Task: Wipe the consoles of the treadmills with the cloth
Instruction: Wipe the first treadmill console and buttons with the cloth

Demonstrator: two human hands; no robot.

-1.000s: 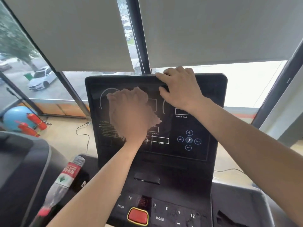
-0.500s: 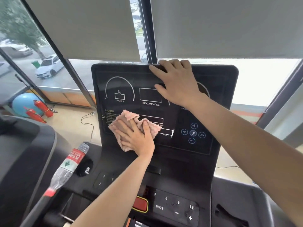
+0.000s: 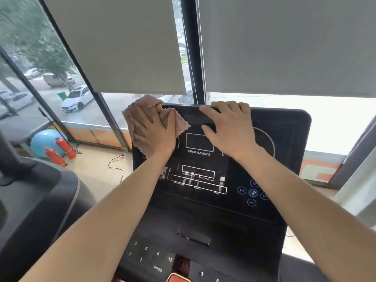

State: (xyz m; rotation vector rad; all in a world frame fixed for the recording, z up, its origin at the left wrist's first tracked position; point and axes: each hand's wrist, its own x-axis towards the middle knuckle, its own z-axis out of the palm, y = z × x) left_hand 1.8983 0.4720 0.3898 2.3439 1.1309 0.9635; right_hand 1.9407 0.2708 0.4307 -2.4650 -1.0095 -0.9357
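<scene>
Bright daylight blows out the window (image 3: pixel 305 123) under the blinds (image 3: pixel 284 43); edges bend and blur.

— What do I see past the window?
— A white car (image 3: pixel 77 98) parked outside. Indoors, a blue exercise ball (image 3: pixel 43 141) sits behind two red fire extinguishers (image 3: pixel 61 151), near a floor cable (image 3: pixel 116 166).

Console (image 3: pixel 284 139) display reads "PROGAM/MODE" under the centre box, smaller captions by the lower boxes too blurred to read; keypad (image 3: pixel 162 259) at the console's bottom edge shows 3, 6, 9, 12, "PROG", then 3 and 6 further right.
</scene>
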